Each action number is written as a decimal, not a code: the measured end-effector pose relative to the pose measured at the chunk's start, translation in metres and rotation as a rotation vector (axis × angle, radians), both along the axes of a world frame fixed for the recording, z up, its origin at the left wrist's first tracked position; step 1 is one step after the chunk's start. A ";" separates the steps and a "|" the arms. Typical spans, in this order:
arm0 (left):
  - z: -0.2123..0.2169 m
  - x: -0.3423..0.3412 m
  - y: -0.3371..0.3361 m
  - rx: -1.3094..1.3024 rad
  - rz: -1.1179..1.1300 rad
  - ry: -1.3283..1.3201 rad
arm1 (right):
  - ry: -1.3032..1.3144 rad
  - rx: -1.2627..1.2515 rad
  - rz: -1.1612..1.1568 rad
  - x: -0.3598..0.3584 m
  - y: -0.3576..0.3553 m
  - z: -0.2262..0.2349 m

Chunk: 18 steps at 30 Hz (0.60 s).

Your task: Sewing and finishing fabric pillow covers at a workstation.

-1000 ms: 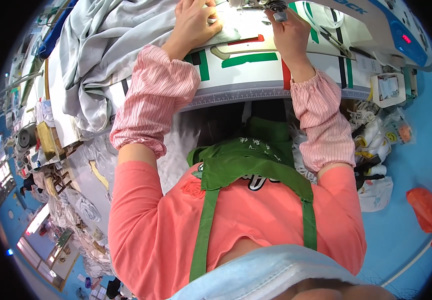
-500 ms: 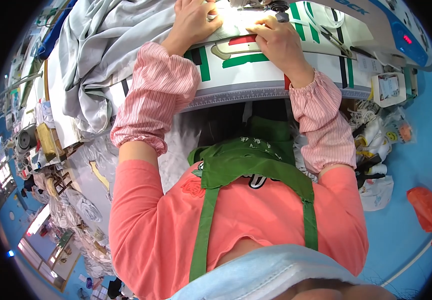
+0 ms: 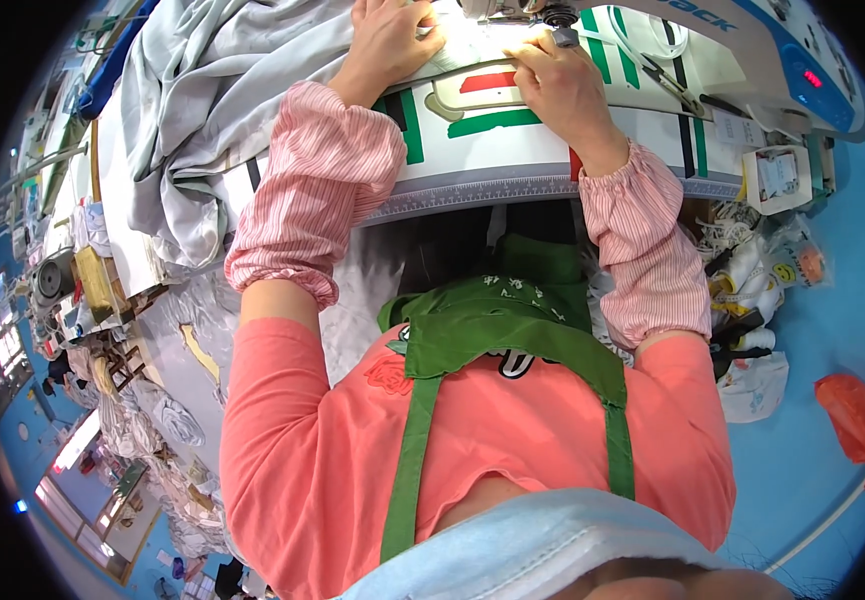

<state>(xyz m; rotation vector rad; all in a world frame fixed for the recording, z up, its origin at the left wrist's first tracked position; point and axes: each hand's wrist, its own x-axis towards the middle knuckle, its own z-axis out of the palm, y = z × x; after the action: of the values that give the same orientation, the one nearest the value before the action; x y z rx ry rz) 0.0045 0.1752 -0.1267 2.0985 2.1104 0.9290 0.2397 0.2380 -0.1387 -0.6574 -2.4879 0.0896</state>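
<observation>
Here, hands (image 3: 384, 48) (image 3: 564, 92) on grey fabric (image 3: 192, 75); rightward, white tray (image 3: 780, 207) holding pale item (image 3: 778, 174).

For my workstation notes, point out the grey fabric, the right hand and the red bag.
Grey fabric (image 3: 192, 95): head view, on its bunched folds.
Right hand (image 3: 566, 92): head view, on the back of the hand.
Red bag (image 3: 852, 414): head view, on the middle of its body.

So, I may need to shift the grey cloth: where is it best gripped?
Probably by the loose folds at the near left of the grey cloth, coming from the person's left: bunched ridges there offer a pinch, clear of the left hand.
</observation>
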 end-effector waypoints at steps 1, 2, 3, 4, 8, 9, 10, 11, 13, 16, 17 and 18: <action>-0.009 -0.008 -0.004 0.141 -0.139 -0.152 | 0.044 0.016 0.036 -0.003 -0.001 0.001; -0.012 -0.015 -0.005 0.279 -0.284 -0.305 | 0.086 0.029 0.067 -0.004 -0.002 0.002; -0.012 -0.025 -0.006 0.281 -0.277 -0.302 | 0.088 0.030 0.074 -0.006 -0.004 0.004; -0.008 -0.034 -0.007 0.116 -0.240 -0.136 | 0.119 0.048 0.109 -0.006 -0.008 0.009; 0.049 -0.045 0.003 -0.097 -0.364 0.193 | 0.236 0.072 0.355 -0.039 -0.036 0.009; 0.059 -0.043 0.002 -0.106 -0.464 0.299 | 0.230 0.110 0.426 -0.061 -0.053 0.010; 0.052 -0.051 0.003 0.130 -0.697 0.211 | 0.170 0.185 0.420 -0.085 -0.076 0.013; 0.056 -0.049 0.011 0.128 -0.700 0.223 | 0.148 0.128 0.381 -0.108 -0.091 0.005; 0.068 -0.038 0.022 0.073 -0.923 0.732 | 0.136 0.015 0.317 -0.149 -0.115 0.005; 0.045 -0.041 0.022 -0.034 -0.998 0.674 | 0.549 -0.294 0.278 -0.181 -0.136 0.002; 0.030 -0.053 0.014 -0.108 -0.919 0.558 | 0.374 -0.158 0.307 -0.172 -0.149 0.005; 0.024 -0.052 0.009 -0.105 -0.941 0.552 | 0.190 -0.019 0.304 -0.155 -0.155 0.004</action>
<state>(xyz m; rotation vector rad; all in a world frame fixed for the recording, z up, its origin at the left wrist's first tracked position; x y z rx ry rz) -0.0478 0.1840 -0.1027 3.0003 0.9261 0.1216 0.0851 0.0833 -0.1343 -0.2591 -2.3852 0.2769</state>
